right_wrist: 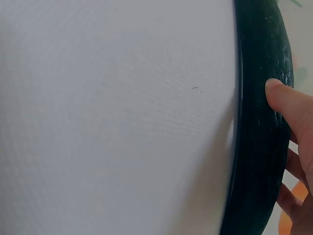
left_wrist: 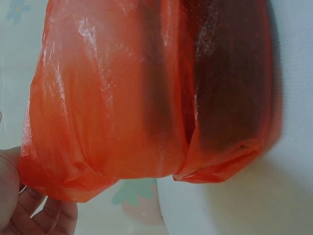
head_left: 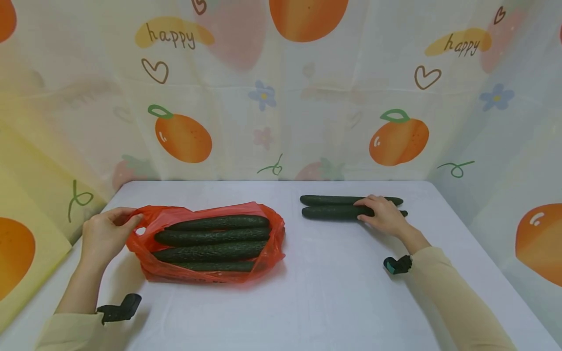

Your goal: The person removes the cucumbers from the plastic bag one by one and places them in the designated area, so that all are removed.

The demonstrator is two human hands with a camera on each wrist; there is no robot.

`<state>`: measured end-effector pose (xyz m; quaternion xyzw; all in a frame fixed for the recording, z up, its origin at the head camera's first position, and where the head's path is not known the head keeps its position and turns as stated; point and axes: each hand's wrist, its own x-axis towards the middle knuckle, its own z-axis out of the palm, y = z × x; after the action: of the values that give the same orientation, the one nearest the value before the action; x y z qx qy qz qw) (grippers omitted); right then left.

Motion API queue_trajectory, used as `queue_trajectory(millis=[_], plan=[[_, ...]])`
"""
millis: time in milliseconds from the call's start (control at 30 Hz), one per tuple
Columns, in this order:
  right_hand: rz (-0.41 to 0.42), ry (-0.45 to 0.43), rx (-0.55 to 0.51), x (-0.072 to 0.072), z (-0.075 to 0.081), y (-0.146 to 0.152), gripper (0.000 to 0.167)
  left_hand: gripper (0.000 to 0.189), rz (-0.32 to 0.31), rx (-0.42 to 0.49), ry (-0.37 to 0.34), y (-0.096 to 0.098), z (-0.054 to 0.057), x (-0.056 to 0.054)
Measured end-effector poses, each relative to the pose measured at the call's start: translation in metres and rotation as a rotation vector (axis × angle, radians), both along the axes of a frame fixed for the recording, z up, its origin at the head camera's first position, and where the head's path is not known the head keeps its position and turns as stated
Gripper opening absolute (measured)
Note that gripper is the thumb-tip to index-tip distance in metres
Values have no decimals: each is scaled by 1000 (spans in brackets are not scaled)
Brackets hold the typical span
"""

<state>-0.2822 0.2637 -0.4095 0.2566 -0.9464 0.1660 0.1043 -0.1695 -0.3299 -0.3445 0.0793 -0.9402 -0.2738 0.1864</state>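
On the left of the table, a red plastic bag (head_left: 149, 265) lies with its mouth spread. Several dark green cucumbers (head_left: 212, 237) show inside it, side by side. My left hand (head_left: 103, 236) pinches the bag's upper left edge between thumb and fingers; the left wrist view has the hand (left_wrist: 41, 213) at the corner of the red film. Two more cucumbers lie parallel at the back right. My right hand (head_left: 386, 217) grips the nearer cucumber (head_left: 329, 213), thumb on its front side, fingers over the top. Behind it, the farther cucumber (head_left: 329, 200) is partly covered by the fingers.
A white cloth covers the table (head_left: 307, 297). A patterned curtain (head_left: 290, 107) with oranges and hearts hangs behind it and along both sides. Each wrist wears a small black camera, one on the left (head_left: 120, 309) and one on the right (head_left: 397, 264).
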Motion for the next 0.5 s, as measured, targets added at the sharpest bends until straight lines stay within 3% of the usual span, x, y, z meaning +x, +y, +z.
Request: queue_trajectory(millis=[500], plan=[[-44,-12,1,3,1,-6,34,36,7,5,-33,3,2,-1]])
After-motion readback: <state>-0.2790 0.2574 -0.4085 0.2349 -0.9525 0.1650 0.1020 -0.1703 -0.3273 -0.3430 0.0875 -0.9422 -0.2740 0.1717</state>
